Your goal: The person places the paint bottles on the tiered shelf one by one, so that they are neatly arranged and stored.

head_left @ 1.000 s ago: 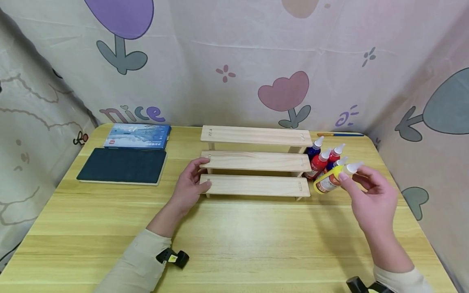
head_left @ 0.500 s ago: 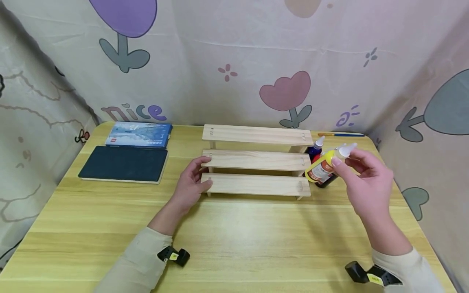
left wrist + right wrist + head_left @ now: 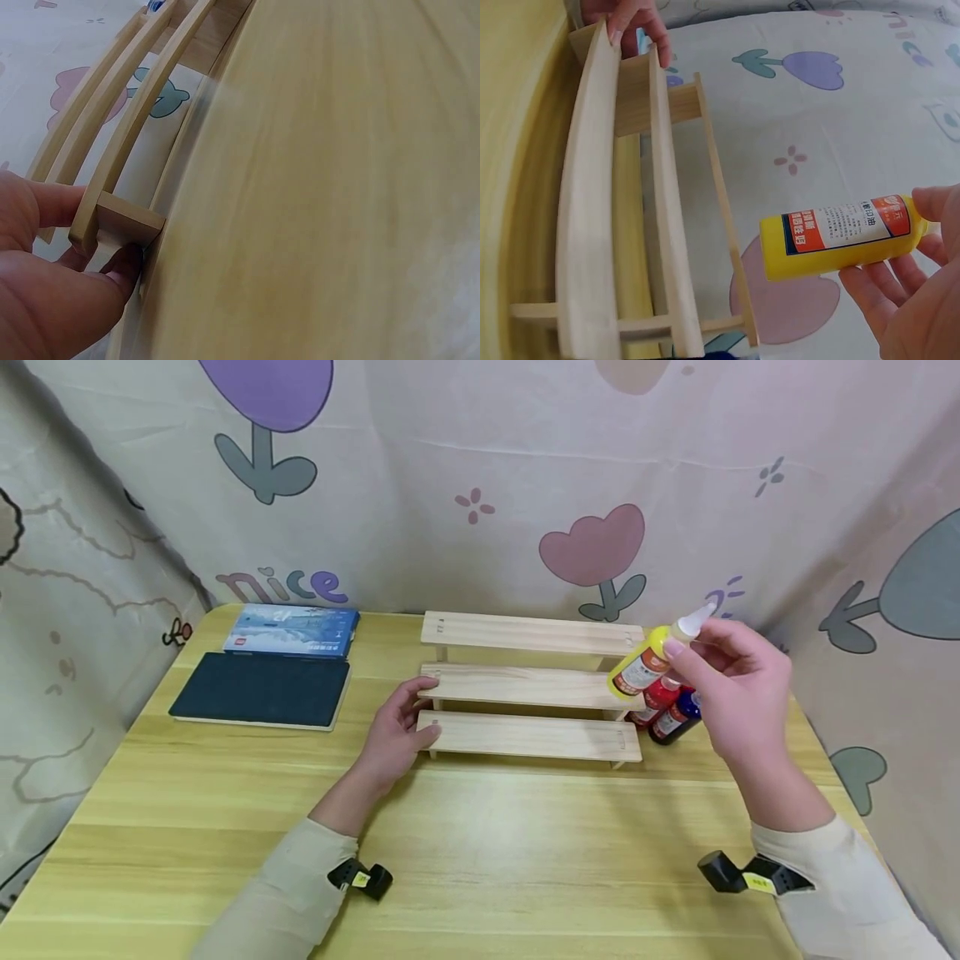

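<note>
A three-tier wooden step shelf (image 3: 525,687) stands on the table. At its left end my left hand (image 3: 386,739) grips the lower two steps; the thumb and fingers around the wood show in the left wrist view. My right hand (image 3: 750,693) pinches a yellow bottle (image 3: 637,672) near its white nozzle. The bottle is tilted, its base toward the shelf's right end, and it looks raised above the boards. In the right wrist view the label of the yellow bottle (image 3: 844,229) shows. Behind and below it are a red bottle (image 3: 660,697) and a dark blue bottle (image 3: 675,720).
At the back left lie a blue flat box (image 3: 291,631) and a dark-covered notebook (image 3: 258,689). A printed cloth (image 3: 420,485) hangs behind the table (image 3: 487,852). The right hand hides part of the bottle group and the brush seen earlier.
The right hand has lifted the yellow bottle up and left from the other bottles, over the shelf's right end. The left hand keeps its grip; the view has shifted slightly.
</note>
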The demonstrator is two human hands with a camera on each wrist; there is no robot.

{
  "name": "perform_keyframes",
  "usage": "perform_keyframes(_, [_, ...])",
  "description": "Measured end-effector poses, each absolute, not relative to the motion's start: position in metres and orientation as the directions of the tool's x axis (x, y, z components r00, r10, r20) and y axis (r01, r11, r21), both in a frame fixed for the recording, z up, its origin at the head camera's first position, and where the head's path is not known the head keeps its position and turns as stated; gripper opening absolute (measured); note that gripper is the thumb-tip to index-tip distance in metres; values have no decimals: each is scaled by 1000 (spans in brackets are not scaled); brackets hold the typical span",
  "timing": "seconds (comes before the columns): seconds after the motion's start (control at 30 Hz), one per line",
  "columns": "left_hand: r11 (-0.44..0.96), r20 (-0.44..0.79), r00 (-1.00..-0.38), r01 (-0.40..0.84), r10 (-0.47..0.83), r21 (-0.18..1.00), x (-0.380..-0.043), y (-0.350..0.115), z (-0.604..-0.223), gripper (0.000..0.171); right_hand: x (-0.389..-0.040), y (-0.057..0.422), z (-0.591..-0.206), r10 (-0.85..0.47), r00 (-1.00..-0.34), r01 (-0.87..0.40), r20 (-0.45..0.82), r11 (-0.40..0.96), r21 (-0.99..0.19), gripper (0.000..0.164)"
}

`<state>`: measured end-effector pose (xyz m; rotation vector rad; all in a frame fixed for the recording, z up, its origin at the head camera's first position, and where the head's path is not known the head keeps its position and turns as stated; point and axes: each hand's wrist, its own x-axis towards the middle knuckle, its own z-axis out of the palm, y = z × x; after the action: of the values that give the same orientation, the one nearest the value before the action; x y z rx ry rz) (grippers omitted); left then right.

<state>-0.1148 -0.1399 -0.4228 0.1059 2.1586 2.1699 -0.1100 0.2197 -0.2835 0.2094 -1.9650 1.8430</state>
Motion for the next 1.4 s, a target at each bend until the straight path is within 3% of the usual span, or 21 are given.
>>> perform_keyframes(0.1, [-6, -8, -995, -8, 102, 1000, -116, -140, -423, 62, -118, 214, -278, 161, -902, -402, 401, 33, -915, 26])
perform_keyframes(0.5, [-13, -12, -995, -14, 101, 1000, -116, -140, -424, 63, -154, 179, -258, 62, -888, -457, 456, -20, -889, 22])
perform_keyframes(0.8, [8, 21, -995, 22, 101, 1000, -115, -138, -421, 66, -177, 150, -257, -18, -904, -424, 428, -104, -900, 20])
perform_keyframes(1.13, [65, 10, -994, 17, 110, 998, -113, -138, -419, 67, -199, 116, -260, -88, -923, -372, 376, -54, -927, 19])
perform_keyframes(1.4, [55, 16, -993, 22, 115, 998, -114, -138, -420, 66, -212, 87, -265, -163, -929, -346, 331, 76, -935, 24])
